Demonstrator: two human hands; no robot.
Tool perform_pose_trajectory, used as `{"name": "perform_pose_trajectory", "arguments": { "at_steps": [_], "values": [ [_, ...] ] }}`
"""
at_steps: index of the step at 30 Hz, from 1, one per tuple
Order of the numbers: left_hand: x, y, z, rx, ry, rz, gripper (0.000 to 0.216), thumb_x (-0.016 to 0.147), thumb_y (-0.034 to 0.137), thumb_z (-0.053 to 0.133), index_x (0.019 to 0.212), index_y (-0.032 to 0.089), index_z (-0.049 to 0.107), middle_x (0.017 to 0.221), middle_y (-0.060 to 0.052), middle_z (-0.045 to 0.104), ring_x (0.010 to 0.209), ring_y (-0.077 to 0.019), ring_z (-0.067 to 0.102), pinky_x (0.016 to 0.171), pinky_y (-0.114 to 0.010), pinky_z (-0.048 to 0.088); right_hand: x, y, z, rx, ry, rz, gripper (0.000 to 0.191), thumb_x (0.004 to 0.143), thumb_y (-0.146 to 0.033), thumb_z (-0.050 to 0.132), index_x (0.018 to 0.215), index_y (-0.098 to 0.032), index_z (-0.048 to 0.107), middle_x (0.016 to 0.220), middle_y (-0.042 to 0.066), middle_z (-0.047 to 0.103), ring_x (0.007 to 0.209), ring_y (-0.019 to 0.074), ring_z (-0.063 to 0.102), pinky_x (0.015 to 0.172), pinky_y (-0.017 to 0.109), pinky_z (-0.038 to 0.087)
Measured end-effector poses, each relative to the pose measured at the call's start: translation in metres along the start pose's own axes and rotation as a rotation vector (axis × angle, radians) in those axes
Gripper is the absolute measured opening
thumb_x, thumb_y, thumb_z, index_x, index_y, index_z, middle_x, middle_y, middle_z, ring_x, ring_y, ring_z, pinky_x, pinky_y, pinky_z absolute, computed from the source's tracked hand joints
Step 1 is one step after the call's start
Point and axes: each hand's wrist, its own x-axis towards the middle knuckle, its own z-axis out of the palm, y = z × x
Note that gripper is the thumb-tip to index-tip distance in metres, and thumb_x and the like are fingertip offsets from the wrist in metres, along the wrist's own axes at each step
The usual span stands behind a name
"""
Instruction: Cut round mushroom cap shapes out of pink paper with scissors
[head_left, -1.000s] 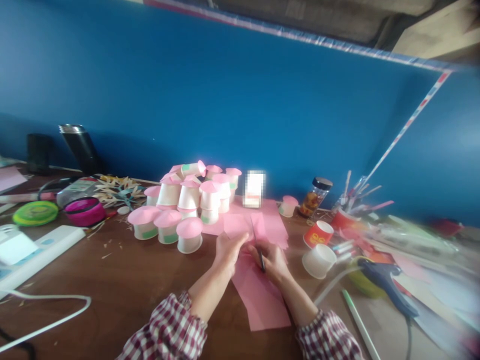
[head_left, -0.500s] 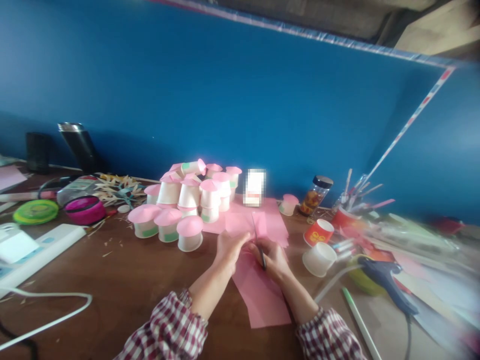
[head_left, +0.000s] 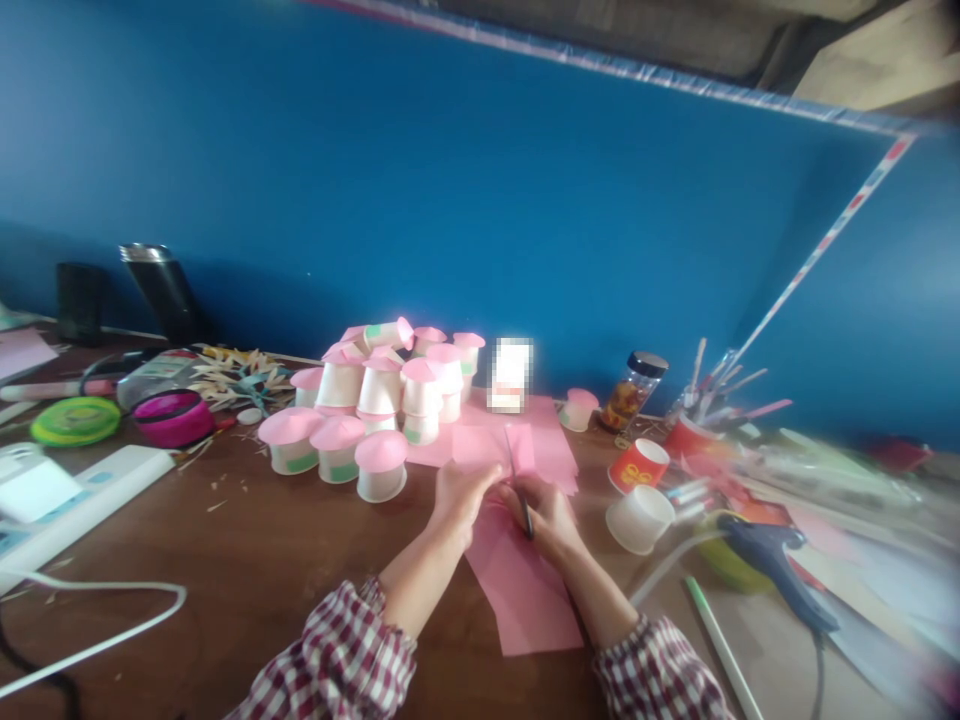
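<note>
My left hand (head_left: 459, 496) pinches a piece of pink paper (head_left: 480, 447) and holds it up off the brown table (head_left: 247, 560). My right hand (head_left: 547, 518) is closed around scissors (head_left: 519, 492) whose blades point up into that paper. Under both hands lies a larger pink sheet (head_left: 525, 595). Just to the left stands a cluster of white paper cups with pink paper tops (head_left: 375, 400), some stacked.
A white cup (head_left: 639, 518) lies on its side right of my hands, with a red cup (head_left: 637, 466) behind it. A blue glue gun (head_left: 772, 560), a jar (head_left: 631, 392), a pot of pens (head_left: 694, 425), a white power strip (head_left: 82, 495), magenta and green discs and a dark flask also stand on the table.
Almost nothing has changed. Both hands stay on the paper and scissors, and the view has shifted very slightly.
</note>
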Motion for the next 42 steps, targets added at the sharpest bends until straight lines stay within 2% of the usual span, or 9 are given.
{"name": "perform_pose_trajectory", "arguments": {
  "at_steps": [11,15,25,31,36,42],
  "values": [
    [0.0000,0.0018,-0.0017,-0.010,-0.008,0.003,0.027,0.053,0.028,0.078,0.070,0.009,0.067,0.055,-0.006,0.063,0.053,-0.0198,0.062,0.045,-0.025,0.047,0.0005,-0.0009,0.0000,0.018,-0.002,-0.002,0.034,0.076,-0.045,0.060,0.061,-0.015,0.060,0.051,-0.001,0.051,0.046,0.0114,0.046,0.041,0.021,0.033],
    [-0.0014,0.0028,-0.0016,-0.030,-0.003,-0.001,0.027,0.052,0.027,0.078,0.068,0.009,0.066,0.054,-0.006,0.062,0.051,-0.0188,0.061,0.045,-0.026,0.047,0.0001,-0.0025,0.0002,0.028,-0.008,0.006,0.034,0.076,-0.046,0.060,0.064,-0.014,0.062,0.048,-0.002,0.048,0.043,0.0109,0.044,0.039,0.021,0.032],
    [0.0013,-0.0005,-0.0024,-0.058,-0.020,0.004,0.028,0.054,0.026,0.078,0.071,0.010,0.065,0.055,-0.004,0.061,0.051,-0.0175,0.061,0.046,-0.025,0.048,0.0001,-0.0022,-0.0006,-0.011,0.001,-0.016,0.034,0.077,-0.045,0.059,0.069,-0.012,0.067,0.050,-0.001,0.051,0.046,0.0123,0.048,0.041,0.021,0.034],
    [-0.0017,0.0016,0.0012,-0.133,0.047,-0.020,0.033,0.056,0.029,0.078,0.080,0.011,0.064,0.060,-0.005,0.063,0.049,-0.0169,0.060,0.044,-0.027,0.049,-0.0003,-0.0020,0.0000,-0.001,-0.013,-0.019,0.032,0.078,-0.042,0.058,0.072,-0.013,0.068,0.052,0.001,0.054,0.052,0.0145,0.052,0.044,0.022,0.038],
    [0.0003,-0.0005,0.0000,-0.082,0.089,-0.032,0.030,0.054,0.027,0.078,0.074,0.010,0.065,0.057,-0.006,0.063,0.049,-0.0177,0.060,0.040,-0.024,0.045,-0.0014,-0.0024,0.0011,0.024,-0.029,-0.002,0.031,0.078,-0.042,0.058,0.072,-0.013,0.067,0.050,0.000,0.053,0.050,0.0140,0.051,0.043,0.021,0.038],
    [0.0011,-0.0018,-0.0012,-0.051,0.022,-0.024,0.032,0.055,0.029,0.077,0.076,0.009,0.067,0.065,-0.010,0.066,0.056,-0.0203,0.063,0.046,-0.026,0.048,-0.0009,-0.0006,0.0003,0.043,-0.027,-0.004,0.031,0.077,-0.042,0.059,0.069,-0.013,0.066,0.051,-0.001,0.052,0.046,0.0119,0.047,0.042,0.021,0.035]
  ]
}}
